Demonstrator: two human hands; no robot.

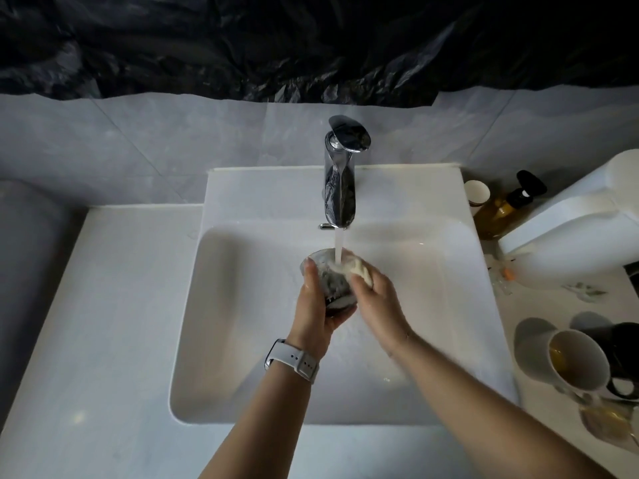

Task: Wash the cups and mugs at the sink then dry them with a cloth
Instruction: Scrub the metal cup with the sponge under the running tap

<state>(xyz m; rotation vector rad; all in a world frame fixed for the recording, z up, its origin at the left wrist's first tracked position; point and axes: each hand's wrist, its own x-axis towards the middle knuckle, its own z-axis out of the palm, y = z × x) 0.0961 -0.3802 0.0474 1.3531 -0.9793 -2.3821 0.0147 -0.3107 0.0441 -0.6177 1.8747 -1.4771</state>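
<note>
Over the white sink [242,340], my left hand [313,305] grips a clear glass cup [328,281] from the left side and below. The cup tilts away from me, under the stream of water [338,248] that runs from the chrome tap [340,174]. My right hand [375,299] holds a pale sponge [359,269] against the cup's rim on the right. On the counter at the right stand a white mug [577,361] with yellowish residue inside, a black mug [626,354] behind it and a glass mug [608,421] in front.
A brown soap bottle [498,212] with a black pump and a small paper cup [476,193] stand at the sink's back right corner. A large white appliance [570,229] fills the right counter. White counter [103,323] lies left of the sink.
</note>
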